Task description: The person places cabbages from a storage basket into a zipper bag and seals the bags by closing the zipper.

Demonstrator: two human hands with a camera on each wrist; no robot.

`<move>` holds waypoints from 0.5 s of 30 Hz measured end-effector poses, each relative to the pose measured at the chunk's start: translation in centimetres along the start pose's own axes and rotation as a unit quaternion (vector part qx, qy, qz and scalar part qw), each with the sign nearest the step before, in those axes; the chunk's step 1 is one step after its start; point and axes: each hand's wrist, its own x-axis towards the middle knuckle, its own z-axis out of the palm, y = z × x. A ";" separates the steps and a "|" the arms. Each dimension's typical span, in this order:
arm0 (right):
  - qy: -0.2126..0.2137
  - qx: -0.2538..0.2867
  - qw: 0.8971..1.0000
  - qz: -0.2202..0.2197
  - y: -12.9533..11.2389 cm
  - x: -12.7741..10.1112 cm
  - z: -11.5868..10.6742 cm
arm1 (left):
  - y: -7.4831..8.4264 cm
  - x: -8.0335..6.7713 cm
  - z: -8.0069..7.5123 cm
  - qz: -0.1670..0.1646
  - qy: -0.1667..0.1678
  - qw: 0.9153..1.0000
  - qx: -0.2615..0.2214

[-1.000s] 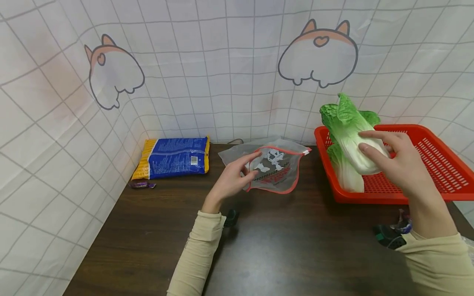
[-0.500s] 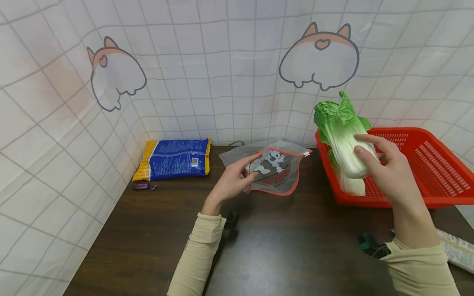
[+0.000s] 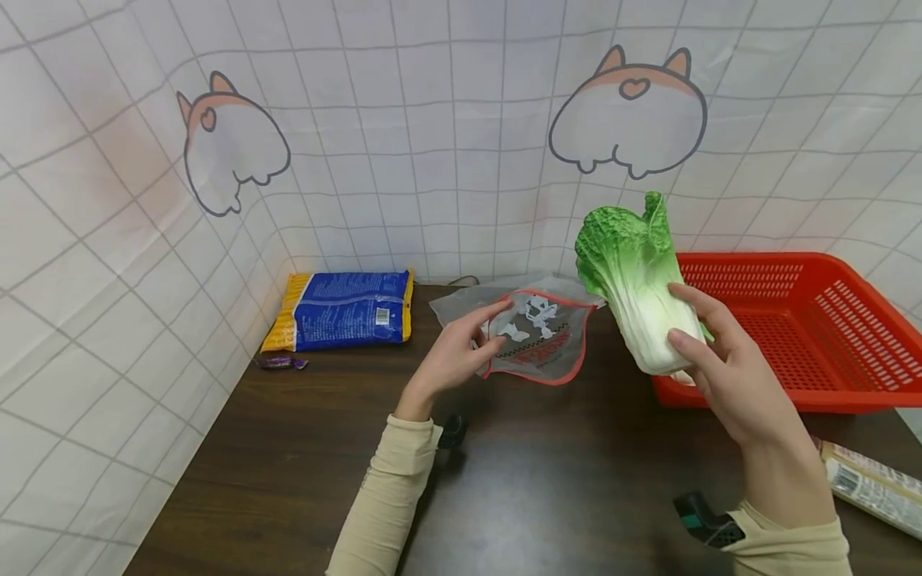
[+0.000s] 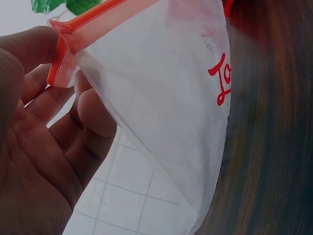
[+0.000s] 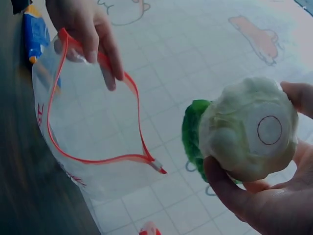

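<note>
The right hand (image 3: 727, 376) grasps the cabbage (image 3: 637, 276) at its pale base, fingers (image 3: 687, 346) and thumb curled round either side, leaves tilted up and away, above the tabletop (image 3: 547, 480) just left of the red basket (image 3: 814, 320). Farther left, the left hand (image 3: 454, 352) pinches the red rim of the clear zip bag (image 3: 540, 336), its fingers holding the mouth open. A blue packet (image 3: 342, 310) lies by the wall.

The packet (image 3: 867, 484) near the basket (image 3: 807, 336) is cut off by the head view's right edge; its print is too small to read. The cabbage (image 3: 641, 280) hides the basket's left corner.
</note>
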 end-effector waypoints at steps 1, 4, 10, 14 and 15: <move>-0.004 0.011 1.000 -0.005 0.0 0.0 0.1 | 0.0 0.0 0.0 0.001 0.000 1.000 0.000; 0.007 0.004 1.000 -0.016 0.0 -0.3 0.5 | 0.0 0.1 0.0 0.002 0.000 1.000 0.005; 0.059 -0.046 0.997 -0.031 -0.3 -0.8 1.3 | 0.0 0.1 0.2 0.005 0.003 1.000 0.011; 0.091 -0.044 0.994 -0.038 -0.4 -1.0 1.4 | 0.0 0.2 0.2 0.006 0.013 1.000 0.013; 0.096 -0.049 0.993 -0.038 -0.4 -1.0 1.4 | 0.0 0.2 0.2 0.006 0.016 1.000 0.014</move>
